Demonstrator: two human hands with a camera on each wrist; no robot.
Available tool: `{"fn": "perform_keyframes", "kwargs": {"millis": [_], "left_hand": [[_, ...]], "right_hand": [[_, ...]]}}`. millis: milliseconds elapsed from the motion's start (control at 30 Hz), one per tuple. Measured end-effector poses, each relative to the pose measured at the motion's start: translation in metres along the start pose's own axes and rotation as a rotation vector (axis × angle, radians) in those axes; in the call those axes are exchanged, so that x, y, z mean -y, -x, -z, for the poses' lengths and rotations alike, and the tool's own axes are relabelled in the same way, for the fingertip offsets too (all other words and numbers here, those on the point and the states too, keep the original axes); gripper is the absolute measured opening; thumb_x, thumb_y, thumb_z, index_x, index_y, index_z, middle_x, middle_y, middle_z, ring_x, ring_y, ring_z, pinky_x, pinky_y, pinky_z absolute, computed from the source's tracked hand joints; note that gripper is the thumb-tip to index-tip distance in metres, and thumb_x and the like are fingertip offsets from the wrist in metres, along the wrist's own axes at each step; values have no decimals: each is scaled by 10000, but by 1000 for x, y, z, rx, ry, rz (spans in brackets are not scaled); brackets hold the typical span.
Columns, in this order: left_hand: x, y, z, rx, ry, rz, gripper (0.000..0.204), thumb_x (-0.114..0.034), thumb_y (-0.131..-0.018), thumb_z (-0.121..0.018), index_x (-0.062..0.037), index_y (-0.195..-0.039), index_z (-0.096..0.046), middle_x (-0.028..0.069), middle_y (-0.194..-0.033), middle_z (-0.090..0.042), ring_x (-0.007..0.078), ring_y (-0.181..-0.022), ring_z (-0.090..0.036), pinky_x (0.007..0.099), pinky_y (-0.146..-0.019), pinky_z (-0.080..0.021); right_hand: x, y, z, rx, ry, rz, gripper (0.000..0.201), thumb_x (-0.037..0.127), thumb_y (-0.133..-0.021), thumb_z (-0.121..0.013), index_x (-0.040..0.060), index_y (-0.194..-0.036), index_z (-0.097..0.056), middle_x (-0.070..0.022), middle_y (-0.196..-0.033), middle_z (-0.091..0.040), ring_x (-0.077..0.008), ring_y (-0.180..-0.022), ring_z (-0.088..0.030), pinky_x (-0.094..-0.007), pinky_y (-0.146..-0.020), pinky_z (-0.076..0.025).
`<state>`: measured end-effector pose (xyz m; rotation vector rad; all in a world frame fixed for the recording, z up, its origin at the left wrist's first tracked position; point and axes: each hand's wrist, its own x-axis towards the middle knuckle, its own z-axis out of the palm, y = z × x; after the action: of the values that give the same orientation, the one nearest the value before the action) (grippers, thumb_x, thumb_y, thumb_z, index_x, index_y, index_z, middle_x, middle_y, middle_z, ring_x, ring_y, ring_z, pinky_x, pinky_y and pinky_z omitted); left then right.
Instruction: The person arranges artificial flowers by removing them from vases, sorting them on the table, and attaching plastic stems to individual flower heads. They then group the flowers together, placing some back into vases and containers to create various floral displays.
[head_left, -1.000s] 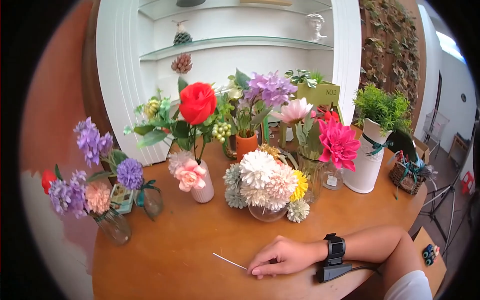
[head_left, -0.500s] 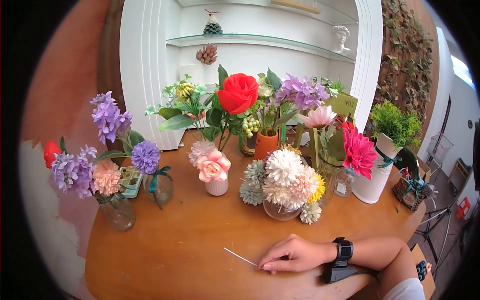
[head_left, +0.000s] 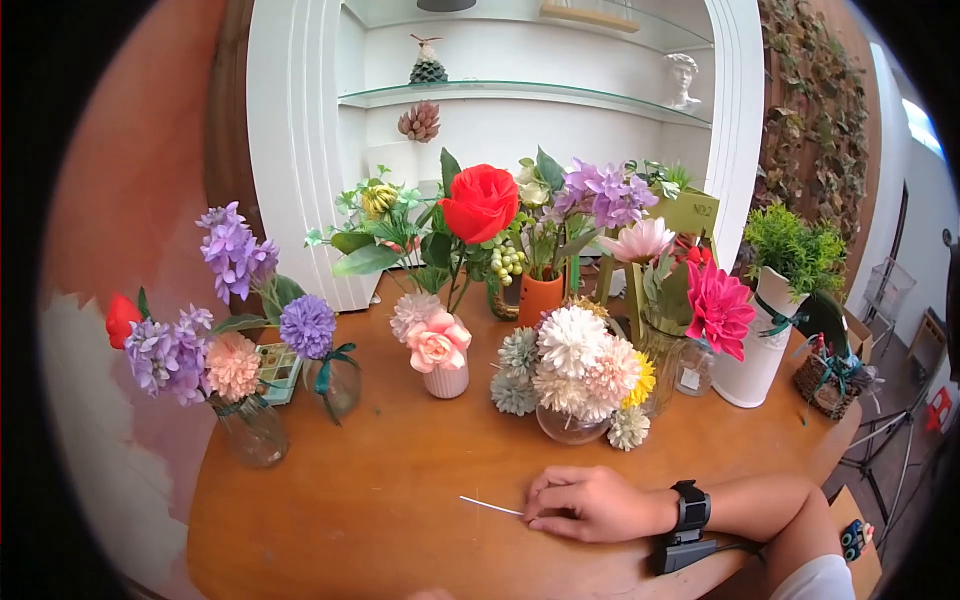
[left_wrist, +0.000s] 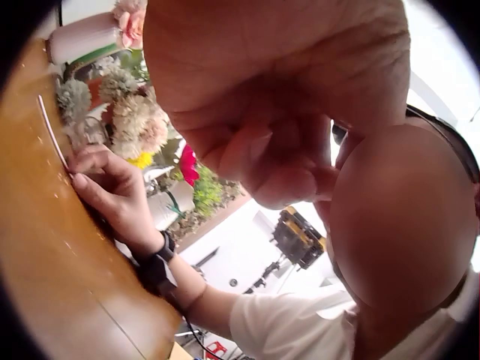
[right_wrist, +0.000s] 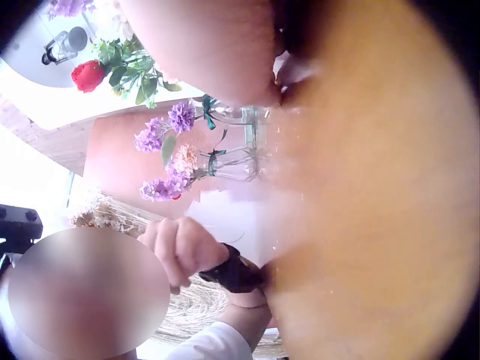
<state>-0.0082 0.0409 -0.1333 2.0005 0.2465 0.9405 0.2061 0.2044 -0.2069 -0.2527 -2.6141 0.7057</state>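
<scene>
My right hand (head_left: 600, 505) rests on the table, pinching one end of a thin white stick (head_left: 490, 506) between thumb and fingers. The stick points left, in front of the round vase of pale blooms (head_left: 572, 425). In the left wrist view the same hand (left_wrist: 116, 195) and stick (left_wrist: 51, 131) appear at the left. My left hand (left_wrist: 277, 97) is raised off the table, its fingers loosely curled with nothing visible in them; the right wrist view shows this hand (right_wrist: 180, 247) near the face. Only a blurred sliver shows at the head view's bottom edge.
Vases line the table (head_left: 330, 500): two glass ones at left, a pink ribbed vase (head_left: 446, 382) with a red rose, an orange pot (head_left: 540, 298), a white pitcher (head_left: 750, 365) and a wicker basket (head_left: 826, 386) at right. White shelves (head_left: 530, 95) stand behind.
The head view has swung, shifting the scene. My right hand keeps its pinch, and the stick now lies closer to level in view. A blurred sliver has appeared at the bottom edge.
</scene>
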Motion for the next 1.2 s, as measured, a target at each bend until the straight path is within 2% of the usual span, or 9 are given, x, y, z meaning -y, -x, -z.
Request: {"fn": "perform_keyframes", "kwargs": {"millis": [67,133,233,333,467,500,633,900,1200], "left_hand": [[8,5,5,-64,-93,86,272,-60,-853,-634,-15,-588,-597,115,-589,-553,236,-472,-545,313,-434,-406],[17,11,8,-209,-465,435,190,-65,-876,-637,-22,-691,-652,109,-675,-644,185,-537,-599,273,-487,-440],[22,3,15,-300,-722,564,169,-108,-859,-637,-12,-988,-687,73,-843,-629,125,-613,-590,254,-554,-469],[33,1,25,-365,-855,576,198,-132,-876,-628,-52,-1050,-678,75,-926,-615,132,-648,-593,251,-594,-482],[46,-13,40,-242,-1116,608,349,-228,-886,-615,-97,-1210,-605,113,-1232,-528,226,-757,-642,351,-690,-528],[51,-18,45,-171,-1175,653,439,-261,-885,-604,-128,-1297,-535,159,-1337,-435,321,-881,-645,416,-747,-538],[81,-51,62,-46,-1287,740,513,-254,-848,-633,-140,-1329,-495,246,-1387,-356,418,-990,-614,458,-793,-547],[136,-72,85,-67,-1381,802,431,-326,-835,-644,-95,-1190,-562,274,-1296,-424,414,-956,-625,481,-778,-538],[100,-32,90,-80,-1152,791,344,-265,-781,-708,-80,-1050,-601,177,-1001,-628,400,-889,-619,457,-776,-515]], "right_hand": [[-1,0,-1,-50,-35,-25,102,104,-841,-683,73,-938,-676,-40,-906,-643,-202,-748,-644,-290,-629,-527],[4,0,3,-49,-45,-165,116,139,-832,-670,91,-936,-650,-59,-865,-646,-248,-722,-645,-338,-623,-524],[5,1,4,-44,38,-245,131,180,-833,-662,96,-930,-638,-68,-838,-644,-263,-706,-639,-365,-615,-515],[5,1,6,-11,108,-273,148,230,-849,-644,94,-905,-631,-76,-849,-642,-270,-711,-637,-388,-615,-507],[2,4,5,-22,94,-244,148,236,-869,-621,89,-886,-620,-78,-853,-638,-287,-728,-636,-404,-626,-508],[1,4,5,-17,107,-238,153,241,-877,-617,90,-897,-616,-83,-865,-635,-298,-746,-634,-412,-633,-508],[-3,7,3,-34,170,-207,152,225,-876,-641,93,-948,-619,-77,-898,-626,-275,-736,-636,-379,-621,-503],[0,9,4,-42,131,-188,199,309,-891,-640,115,-918,-607,-61,-887,-590,-275,-745,-616,-386,-597,-488],[-6,11,0,-1,144,-130,203,325,-904,-614,123,-902,-599,-56,-894,-578,-285,-772,-609,-418,-589,-476]]}}
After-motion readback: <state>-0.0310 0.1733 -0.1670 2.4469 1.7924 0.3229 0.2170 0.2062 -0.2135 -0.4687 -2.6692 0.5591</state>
